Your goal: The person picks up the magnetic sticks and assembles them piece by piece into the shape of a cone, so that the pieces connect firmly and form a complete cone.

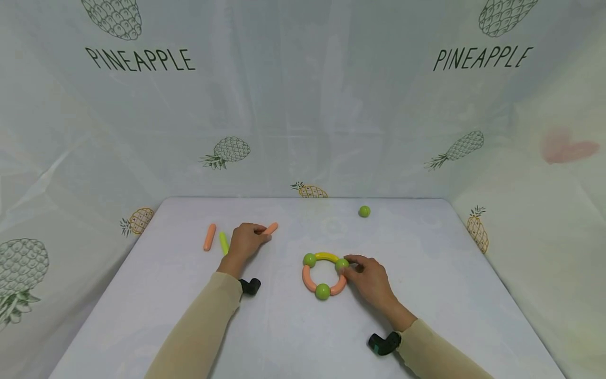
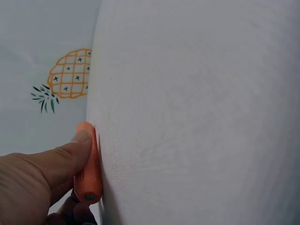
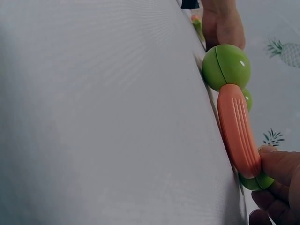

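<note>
In the head view my left hand pinches an orange rod near the back of the table. The left wrist view shows the thumb along this rod, which has a small dark dot on its end. On the table, a ring is made of green balls, a yellow curved piece and two orange curved pieces. My right hand holds the ring's upper right green ball between thumb and fingers. The right wrist view shows an orange curved piece joining two green balls.
Left of my left hand lie another orange rod and a yellow-green piece, partly covered by the hand. A loose green ball sits near the table's back edge. Pineapple-printed cloth hangs behind the white table.
</note>
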Demonstrator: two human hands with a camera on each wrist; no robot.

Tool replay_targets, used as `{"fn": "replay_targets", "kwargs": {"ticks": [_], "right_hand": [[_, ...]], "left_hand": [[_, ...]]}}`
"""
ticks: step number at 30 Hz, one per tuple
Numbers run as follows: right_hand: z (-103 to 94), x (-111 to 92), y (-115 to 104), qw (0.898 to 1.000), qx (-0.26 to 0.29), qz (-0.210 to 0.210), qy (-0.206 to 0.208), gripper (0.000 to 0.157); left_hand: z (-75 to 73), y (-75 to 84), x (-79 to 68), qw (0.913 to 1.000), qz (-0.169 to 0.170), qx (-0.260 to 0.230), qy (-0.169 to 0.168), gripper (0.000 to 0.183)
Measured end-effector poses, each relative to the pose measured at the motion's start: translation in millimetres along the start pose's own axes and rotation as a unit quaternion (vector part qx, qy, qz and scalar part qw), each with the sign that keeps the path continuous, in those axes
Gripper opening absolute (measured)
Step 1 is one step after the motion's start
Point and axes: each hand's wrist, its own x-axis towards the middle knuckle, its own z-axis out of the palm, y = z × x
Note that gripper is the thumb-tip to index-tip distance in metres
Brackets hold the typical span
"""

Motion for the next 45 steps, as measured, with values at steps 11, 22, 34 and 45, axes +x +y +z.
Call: {"fn": "replay_targets", "kwargs": {"ticks": [11, 22, 34, 45], "right_hand": [[1.5, 3.8, 0.1, 1.000, -0.007, -0.008, -0.006, 0.036], [1.8, 10.4, -1.2, 1.000, -0.007, -0.006, -0.013, 0.036], [1.3, 12.0, -4.2, 1.000, -0.002, -0.013, -0.016, 0.037], [0.1, 11.0, -2.5, 1.000, 0.002, -0.020, -0.018, 0.036]], "left_hand": [[-2.1, -4.1, -4.3, 0.9976, 0.021, -0.059, 0.027, 0.033], [14.3, 30.9, -42.2, 0.9763, 0.080, -0.200, 0.015, 0.033], [38.0, 57.9, -58.8, 0.9681, 0.111, -0.222, -0.031, 0.029], [53.3, 57.7, -58.0, 0.9719, 0.134, -0.188, -0.043, 0.029]]}}
